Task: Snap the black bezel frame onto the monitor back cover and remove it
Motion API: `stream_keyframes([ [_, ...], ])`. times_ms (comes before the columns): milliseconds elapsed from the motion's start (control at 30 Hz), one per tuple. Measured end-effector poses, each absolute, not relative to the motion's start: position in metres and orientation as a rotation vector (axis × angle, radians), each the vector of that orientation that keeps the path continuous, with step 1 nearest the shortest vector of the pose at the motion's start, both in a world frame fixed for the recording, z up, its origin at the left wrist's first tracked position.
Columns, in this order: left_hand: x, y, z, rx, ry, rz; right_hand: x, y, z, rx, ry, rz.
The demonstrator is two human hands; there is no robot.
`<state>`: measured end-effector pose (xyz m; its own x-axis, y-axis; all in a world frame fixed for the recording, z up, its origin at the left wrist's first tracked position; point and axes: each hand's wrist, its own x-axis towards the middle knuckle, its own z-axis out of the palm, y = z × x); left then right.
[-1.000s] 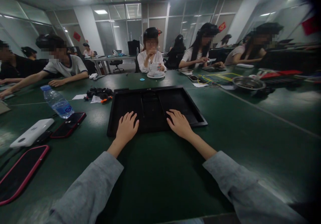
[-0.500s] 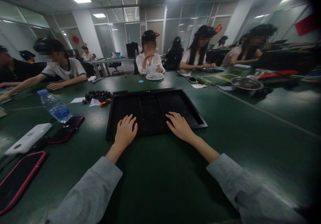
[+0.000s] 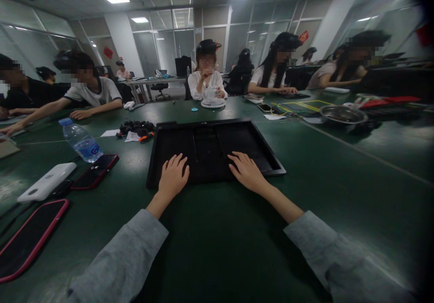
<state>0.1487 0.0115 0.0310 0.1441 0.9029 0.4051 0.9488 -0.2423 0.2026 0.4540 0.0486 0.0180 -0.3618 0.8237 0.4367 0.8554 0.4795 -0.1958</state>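
A shallow black rectangular frame with a raised rim, like the casing of a monitor (image 3: 210,174), lies flat on the green table. Over its near left part rests my left hand (image 3: 172,175), palm down, fingers spread. My right hand (image 3: 248,172) lies over the near right part in the same way, its fingers stretched forward and inward. Neither hand grips anything. Whether the palms press on the near rim is hidden beneath them.
To the left stand a water bottle (image 3: 81,142), a white power bank (image 3: 47,182) and two red-edged phones (image 3: 96,172). Beyond the frame are a dark tangle of parts (image 3: 135,129) and a white fan (image 3: 213,101). A metal bowl (image 3: 344,114) sits right. Several people sit around.
The whole view has shifted slightly, so things appear a little further right. Both hands keep the same place over the black frame.
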Motion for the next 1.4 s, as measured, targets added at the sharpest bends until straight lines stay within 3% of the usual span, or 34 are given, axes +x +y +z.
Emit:
stream_keyframes([
  [500,0.1529,0.0119,0.0261,-2.119,-1.841,-0.473,0.4464,0.0465,0.0137,-1.424,-2.177,-0.276],
  [1400,0.1521,0.0114,0.0308,-2.236,-1.872,-0.409,0.4516,0.053,0.0123,-1.502,-2.348,-0.161],
])
